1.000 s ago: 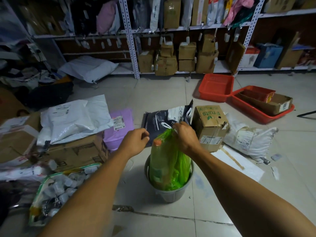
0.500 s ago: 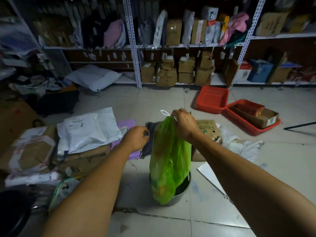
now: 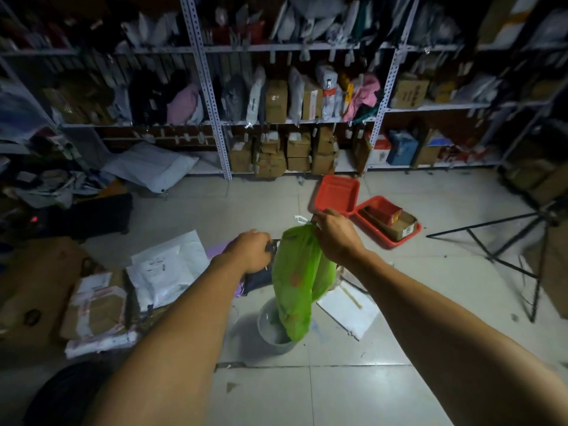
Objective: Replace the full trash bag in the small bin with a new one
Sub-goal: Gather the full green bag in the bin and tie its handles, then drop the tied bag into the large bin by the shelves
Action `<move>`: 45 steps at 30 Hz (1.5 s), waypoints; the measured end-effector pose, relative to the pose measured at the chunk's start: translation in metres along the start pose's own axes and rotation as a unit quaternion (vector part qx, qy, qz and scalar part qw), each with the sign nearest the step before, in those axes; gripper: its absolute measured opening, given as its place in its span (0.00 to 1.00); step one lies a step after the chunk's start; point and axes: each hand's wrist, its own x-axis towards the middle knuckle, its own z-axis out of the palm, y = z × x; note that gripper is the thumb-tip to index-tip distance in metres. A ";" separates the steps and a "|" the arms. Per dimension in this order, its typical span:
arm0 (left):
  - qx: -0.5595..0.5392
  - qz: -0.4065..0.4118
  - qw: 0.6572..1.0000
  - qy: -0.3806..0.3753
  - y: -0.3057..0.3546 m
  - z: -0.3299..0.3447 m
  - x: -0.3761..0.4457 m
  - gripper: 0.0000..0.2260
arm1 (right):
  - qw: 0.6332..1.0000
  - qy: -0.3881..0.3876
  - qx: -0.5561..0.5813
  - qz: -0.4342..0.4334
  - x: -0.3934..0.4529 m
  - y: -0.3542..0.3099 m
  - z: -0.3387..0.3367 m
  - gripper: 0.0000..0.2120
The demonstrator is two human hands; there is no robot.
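Right hand [image 3: 333, 238] is clamped on the knotted top of the green trash bag [image 3: 299, 281], which hangs above the small grey bin [image 3: 270, 332]. Left hand [image 3: 249, 253] is a closed fist beside the bag; can't tell if it's gripping anything.

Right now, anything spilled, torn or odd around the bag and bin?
No spill or tear visible. The green trash bag hangs intact from the right hand, its bottom overlapping the small bin in view. The left hand is closed beside it. Parcels clutter the floor.
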 end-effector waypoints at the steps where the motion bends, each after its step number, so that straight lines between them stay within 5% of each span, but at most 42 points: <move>1: 0.010 0.010 1.000 -0.006 0.014 -0.021 -0.012 0.14 | 1.000 0.005 -0.010 0.011 -0.009 -0.008 -0.026 0.07; 8: 0.055 0.093 0.994 -0.015 0.083 -0.087 -0.064 0.21 | 0.993 0.035 -0.058 0.092 -0.093 -0.028 -0.121 0.14; 13: 0.000 0.194 0.980 -0.038 0.163 -0.089 -0.106 0.21 | 0.975 0.068 -0.097 0.187 -0.189 -0.041 -0.163 0.10; 20: 0.079 0.359 0.928 -0.065 0.292 -0.043 -0.182 0.19 | 0.936 0.090 -0.133 0.313 -0.331 -0.021 -0.200 0.08; 35: 0.200 0.528 0.819 -0.103 0.533 0.088 -0.328 0.20 | 0.853 0.166 -0.169 0.465 -0.601 0.078 -0.301 0.07; 45: 0.203 0.585 0.781 -0.088 0.687 0.156 -0.328 0.20 | 0.794 0.201 -0.179 0.545 -0.701 0.188 -0.357 0.08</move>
